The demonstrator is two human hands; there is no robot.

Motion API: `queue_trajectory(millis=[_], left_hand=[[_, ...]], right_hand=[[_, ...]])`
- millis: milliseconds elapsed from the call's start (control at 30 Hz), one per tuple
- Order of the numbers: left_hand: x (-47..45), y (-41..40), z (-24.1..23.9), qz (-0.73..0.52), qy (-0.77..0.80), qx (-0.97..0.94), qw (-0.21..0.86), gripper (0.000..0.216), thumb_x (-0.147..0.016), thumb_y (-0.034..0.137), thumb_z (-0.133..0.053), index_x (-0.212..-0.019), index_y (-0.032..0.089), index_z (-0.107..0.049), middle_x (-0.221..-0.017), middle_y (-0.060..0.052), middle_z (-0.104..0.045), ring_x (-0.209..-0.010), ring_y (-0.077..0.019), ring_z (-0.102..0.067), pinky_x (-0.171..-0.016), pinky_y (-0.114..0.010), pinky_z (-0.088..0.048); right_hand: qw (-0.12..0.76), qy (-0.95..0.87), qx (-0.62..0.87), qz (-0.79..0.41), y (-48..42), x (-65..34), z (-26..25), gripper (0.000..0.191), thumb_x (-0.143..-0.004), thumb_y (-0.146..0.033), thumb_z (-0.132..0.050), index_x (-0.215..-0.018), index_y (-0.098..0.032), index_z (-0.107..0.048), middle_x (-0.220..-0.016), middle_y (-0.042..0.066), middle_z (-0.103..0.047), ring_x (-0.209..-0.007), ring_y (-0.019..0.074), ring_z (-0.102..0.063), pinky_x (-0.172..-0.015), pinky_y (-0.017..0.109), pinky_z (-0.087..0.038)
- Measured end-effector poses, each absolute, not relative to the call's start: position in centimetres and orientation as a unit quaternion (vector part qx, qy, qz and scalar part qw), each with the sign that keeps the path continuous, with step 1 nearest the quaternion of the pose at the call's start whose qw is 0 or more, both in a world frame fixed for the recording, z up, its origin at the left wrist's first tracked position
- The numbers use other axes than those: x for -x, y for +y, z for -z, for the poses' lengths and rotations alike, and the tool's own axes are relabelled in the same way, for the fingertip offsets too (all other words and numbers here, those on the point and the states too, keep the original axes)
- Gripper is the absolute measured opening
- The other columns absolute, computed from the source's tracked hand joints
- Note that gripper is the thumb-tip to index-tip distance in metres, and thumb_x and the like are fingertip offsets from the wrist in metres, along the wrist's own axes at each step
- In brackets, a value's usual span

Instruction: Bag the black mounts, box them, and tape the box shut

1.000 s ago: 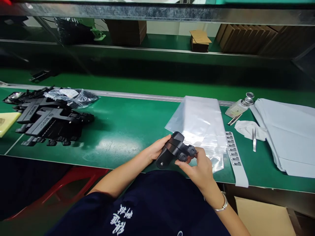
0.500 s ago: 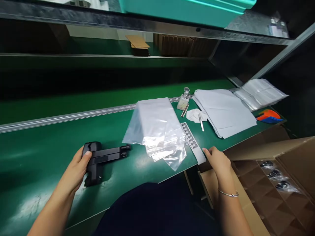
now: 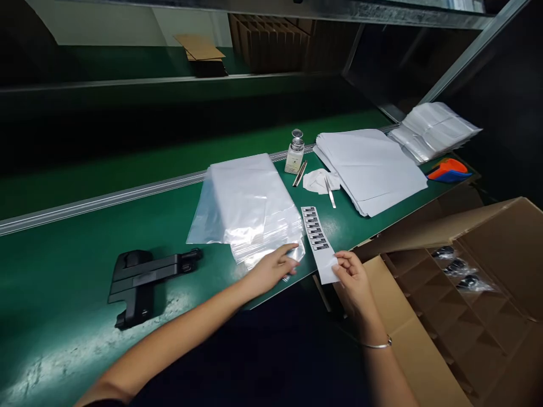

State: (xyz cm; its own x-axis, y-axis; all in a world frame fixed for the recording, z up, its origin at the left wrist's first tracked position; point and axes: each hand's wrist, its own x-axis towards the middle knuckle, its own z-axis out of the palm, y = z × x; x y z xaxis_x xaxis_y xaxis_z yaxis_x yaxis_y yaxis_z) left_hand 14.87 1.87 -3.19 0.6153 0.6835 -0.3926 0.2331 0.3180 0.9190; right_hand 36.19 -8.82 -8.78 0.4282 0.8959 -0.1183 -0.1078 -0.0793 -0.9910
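Strip (image 3: 318,252): stickers (image 3: 313,225) left, lower end bare; right hand (image 3: 353,282) pinches it.
Left hand (image 3: 268,273): grasping nothing, near bags (image 3: 250,198).
Bracket (image 3: 142,281): on bench (image 3: 63,265), unbagged.

On the counter (image 3: 63,254), the device (image 3: 142,277) lies left of the bags (image 3: 254,198), the label strip (image 3: 318,240) right of them. Behind the strip, tweezers (image 3: 330,194) rest partly on a cloth (image 3: 316,181), paper (image 3: 373,169) to its right.

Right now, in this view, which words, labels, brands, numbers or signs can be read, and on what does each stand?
No text can be read.
Label strip in the right hand: rows of dark print, too small to read.
Bottle: fine print on its front, too small and blurred to read.
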Motion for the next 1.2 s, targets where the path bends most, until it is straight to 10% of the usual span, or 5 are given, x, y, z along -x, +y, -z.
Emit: queue_trajectory(millis=[300,667,833,967,1200], left_hand=[[-23.3,2.5,6.6,-0.227,0.379,-0.494,0.749,0.026,-0.069,0.027,-0.075,-0.087,0.016,-0.061,-0.067,0.001,-0.063,-0.06,-0.0123,-0.056,-0.062,-0.024,-0.041],[-23.3,3.1,7.3,-0.223,0.368,-0.555,0.712,0.025,-0.075,0.032,-0.068,-0.093,0.018,-0.058,-0.072,0.001,-0.061,-0.067,-0.0153,-0.057,-0.067,-0.026,-0.042],[-23.2,2.6,6.4,-0.188,0.388,-0.666,0.61,0.047,-0.082,0.034,-0.06,-0.125,0.016,-0.057,-0.071,-0.002,-0.062,-0.074,-0.0239,-0.061,-0.077,-0.034,-0.045],[-19.9,1.9,3.3,-0.174,0.406,-0.75,0.492,0.06,-0.078,0.028,-0.067,-0.136,0.017,-0.054,-0.07,-0.006,-0.067,-0.081,-0.0311,-0.066,-0.086,-0.04,-0.045],[2.8,5.6,-1.8,-0.319,0.637,-0.661,0.236,0.034,-0.086,0.031,-0.056,-0.116,0.025,-0.069,-0.117,-0.006,-0.07,-0.119,-0.0297,-0.058,-0.109,-0.042,-0.036]], right_hand=[[0.542,-0.405,0.696,-0.241,-8.3,-37.6,9.1,0.024,-0.086,-0.039,-0.06,-0.096,-0.019,-0.068,-0.083,0.003,-0.066,-0.07,0.016,-0.06,-0.061,0.029,-0.05],[0.444,-0.577,0.684,-0.041,-6.8,-37.8,8.4,0.013,-0.088,-0.03,-0.059,-0.082,-0.023,-0.068,-0.083,0.006,-0.066,-0.079,0.0209,-0.06,-0.076,0.037,-0.05],[0.703,-0.303,0.586,-0.266,-4.6,-38.3,8.3,0.019,-0.083,-0.041,-0.066,-0.083,-0.023,-0.061,-0.092,0.003,-0.066,-0.087,0.0196,-0.064,-0.084,0.044,-0.053],[0.67,-0.23,0.498,-0.501,-0.5,-36.7,9.4,0.033,-0.066,-0.044,-0.081,-0.078,-0.021,-0.061,-0.094,0.003,-0.07,-0.091,0.0193,-0.067,-0.09,0.045,-0.053],[0.711,-0.235,0.512,-0.422,3.7,-35.3,9.4,0.026,-0.06,-0.033,-0.082,-0.073,-0.021,-0.064,-0.076,-0.002,-0.065,-0.08,0.0168,-0.066,-0.093,0.043,-0.05]])
